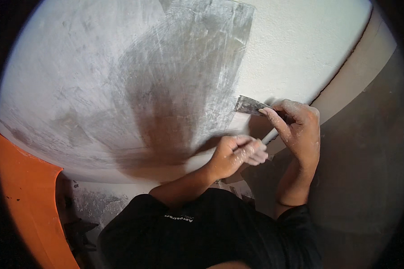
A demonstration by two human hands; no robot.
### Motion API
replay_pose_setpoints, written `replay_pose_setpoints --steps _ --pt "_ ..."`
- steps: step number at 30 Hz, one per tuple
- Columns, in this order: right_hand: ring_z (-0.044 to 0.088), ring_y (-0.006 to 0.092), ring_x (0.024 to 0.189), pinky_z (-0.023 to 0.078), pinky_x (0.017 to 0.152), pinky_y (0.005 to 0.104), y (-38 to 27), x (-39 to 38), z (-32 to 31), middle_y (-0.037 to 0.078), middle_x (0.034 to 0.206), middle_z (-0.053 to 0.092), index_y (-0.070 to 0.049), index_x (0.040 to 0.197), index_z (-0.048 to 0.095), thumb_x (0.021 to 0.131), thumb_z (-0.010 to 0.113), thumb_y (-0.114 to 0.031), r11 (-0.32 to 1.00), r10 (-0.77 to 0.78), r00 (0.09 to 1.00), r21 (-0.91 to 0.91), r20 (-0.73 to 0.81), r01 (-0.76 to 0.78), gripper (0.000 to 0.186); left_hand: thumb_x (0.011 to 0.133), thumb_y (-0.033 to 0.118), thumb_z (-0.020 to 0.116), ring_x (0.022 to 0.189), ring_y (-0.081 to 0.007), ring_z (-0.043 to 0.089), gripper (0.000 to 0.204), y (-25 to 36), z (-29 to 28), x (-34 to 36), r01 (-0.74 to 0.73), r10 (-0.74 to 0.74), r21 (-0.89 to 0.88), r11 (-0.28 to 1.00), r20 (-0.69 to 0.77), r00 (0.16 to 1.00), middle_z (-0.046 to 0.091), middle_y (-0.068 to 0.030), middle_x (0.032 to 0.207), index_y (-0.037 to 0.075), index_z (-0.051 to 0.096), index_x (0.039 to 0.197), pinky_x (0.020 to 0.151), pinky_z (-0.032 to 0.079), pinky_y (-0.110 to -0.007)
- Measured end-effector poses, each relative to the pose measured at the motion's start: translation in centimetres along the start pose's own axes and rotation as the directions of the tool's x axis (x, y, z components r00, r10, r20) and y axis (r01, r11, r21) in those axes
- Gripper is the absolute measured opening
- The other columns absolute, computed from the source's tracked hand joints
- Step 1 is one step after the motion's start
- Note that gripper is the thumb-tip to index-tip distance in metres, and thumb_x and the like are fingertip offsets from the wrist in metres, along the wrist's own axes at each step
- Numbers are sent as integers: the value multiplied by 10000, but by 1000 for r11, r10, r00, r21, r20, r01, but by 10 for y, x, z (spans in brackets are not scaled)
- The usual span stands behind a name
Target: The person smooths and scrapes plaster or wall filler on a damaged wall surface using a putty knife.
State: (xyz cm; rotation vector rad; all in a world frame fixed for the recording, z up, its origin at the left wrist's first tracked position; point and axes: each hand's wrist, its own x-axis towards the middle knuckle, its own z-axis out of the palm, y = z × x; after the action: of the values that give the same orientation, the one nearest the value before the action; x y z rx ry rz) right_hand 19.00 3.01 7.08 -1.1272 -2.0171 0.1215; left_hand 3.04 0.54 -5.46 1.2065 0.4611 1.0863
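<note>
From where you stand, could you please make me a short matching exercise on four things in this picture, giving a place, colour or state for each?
1. Scraper
2. Orange sheet
3. Shirt
4. Left hand

A. black, at the lower edge
B. dusted with white, lower in the picture than the scraper
C. along the left side
D. held in the right hand

Pairs: 1-D; 2-C; 3-A; 4-B.

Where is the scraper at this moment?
In the head view, the scraper is right of centre, held in the right hand, at the grey patch's right edge and above the left hand.
</note>
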Motion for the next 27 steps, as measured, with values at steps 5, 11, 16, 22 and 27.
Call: replay_pose_setpoints --steps 5,11,16,22,27 --pt "610 291 596 456 593 363 -9 8 17 110 668 626 -45 804 678 832 719 -270 988 -144 989 -50 43 146 230 987 154 557 860 -165 679 240 1 5 -5 75 -81 69 995 88 993 694 -132 921 -65 621 1063 772 556 -287" --pt "590 292 585 451 579 361 -7 -9 20 126 676 615 -37 808 661 830 718 -236 990 -144 987 18 66 143 208 975 120 565 867 -88 626 197 12 -6 -10 -71 73 270 960 1 997 675 -72 868 -56 617 1048 774 511 -237" --pt "603 112 613 484 546 259 0 -55 60 85 690 629 8 907 590 955 599 -134 662 190 928 656 320 -362 150 965 136 562 704 -34 530 190 -1 -29 -28 -205 309 512 834 -126 943 599 -2 765 -25 620 1048 624 460 -243" --pt "568 96 580 455 505 229 -13 -102 136 55 725 604 0 1040 518 1013 477 -123 164 293 922 937 253 -310 133 982 68 478 563 -72 560 165 -3 -44 -34 -304 695 952 -37 243 677 587 -37 621 -46 597 967 522 440 -249" --pt "406 19 615 350 514 215 -17 -98 161 -62 693 481 -15 868 586 1012 502 -148 286 379 903 902 203 -323 213 1010 120 455 702 -73 551 227 -9 -47 -32 -215 428 550 807 -295 854 621 -63 793 -50 599 1057 592 450 -251"
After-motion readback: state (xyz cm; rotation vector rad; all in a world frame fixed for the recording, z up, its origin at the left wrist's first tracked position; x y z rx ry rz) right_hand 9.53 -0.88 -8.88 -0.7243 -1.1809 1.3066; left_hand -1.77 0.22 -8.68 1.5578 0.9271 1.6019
